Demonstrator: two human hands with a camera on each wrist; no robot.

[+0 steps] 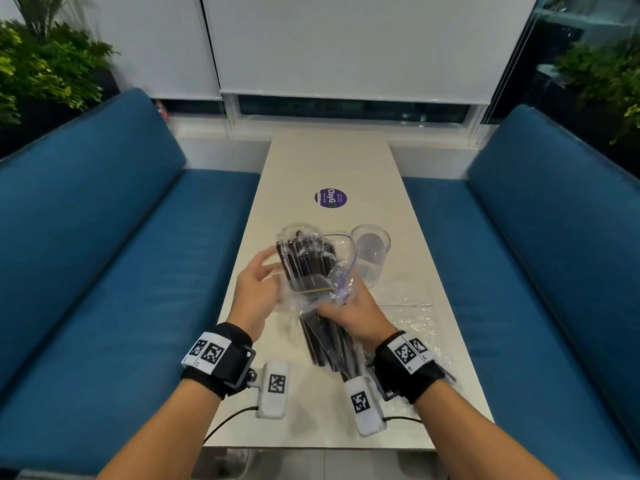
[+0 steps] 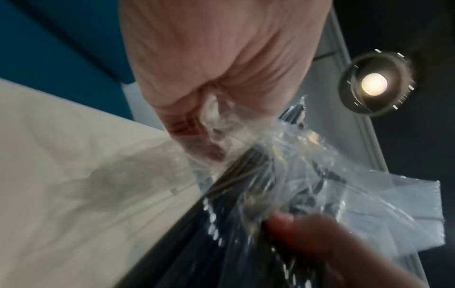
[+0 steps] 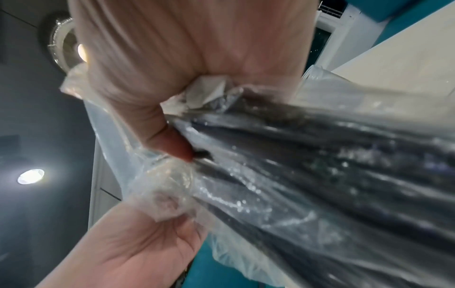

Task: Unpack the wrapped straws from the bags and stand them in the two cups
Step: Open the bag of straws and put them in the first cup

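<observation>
Both hands work above the near half of the table (image 1: 408, 209). Left hand (image 1: 254, 292) pinches the clear zip bag (image 1: 341, 268) at its crumpled side; right hand (image 1: 349, 315) is clenched around the bundle of black wrapped straws (image 1: 308, 261) through the plastic. Two clear cups: one (image 1: 370, 249) just beyond the right hand, another (image 1: 294, 230) behind the bag. A second empty bag (image 1: 415, 317) lies flat by the right edge.

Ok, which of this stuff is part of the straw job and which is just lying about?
Job:
- bag of black wrapped straws, held by left hand and right hand
- clear cup
- second cup, mostly hidden behind the bag

Lying about:
- purple sticker
- blue benches
- plants
</observation>
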